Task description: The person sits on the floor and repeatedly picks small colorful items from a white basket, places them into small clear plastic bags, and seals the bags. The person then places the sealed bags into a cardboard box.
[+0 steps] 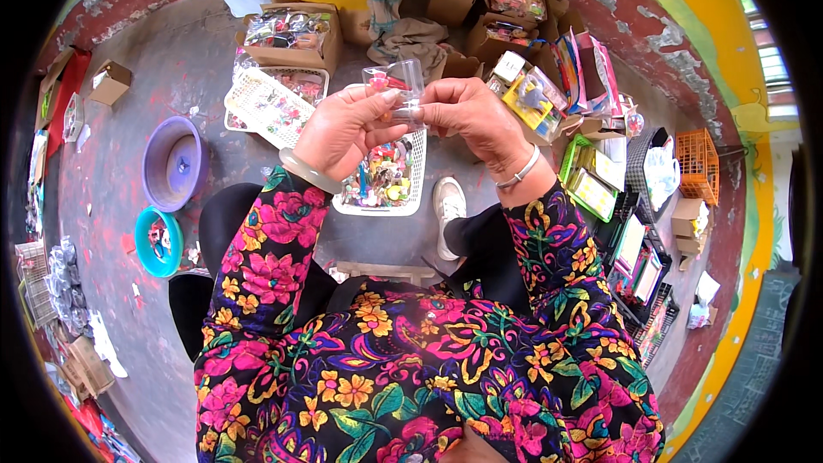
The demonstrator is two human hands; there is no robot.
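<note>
Up in front of me, both hands grip a small clear plastic bag [410, 74] with a little red item [377, 81] showing through it at its left. My left hand [358, 120], a pale bangle at its wrist, pinches the bag's left side between thumb and fingers. On the other side, my right hand [467, 116], with a silver bangle, pinches the lower right edge. Whether the red item lies inside the bag or behind it I cannot tell. Below the hands stands a white basket [417, 193] full of small colourful trinkets, partly hidden by my left hand.
White baskets [257, 107] and a carton of packaged goods [296, 34] stand ahead on the left. A purple basin [197, 159] and a teal basin [178, 249] sit on the floor at left. Cartons, a green basket [573, 159] and an orange crate [699, 167] line the right.
</note>
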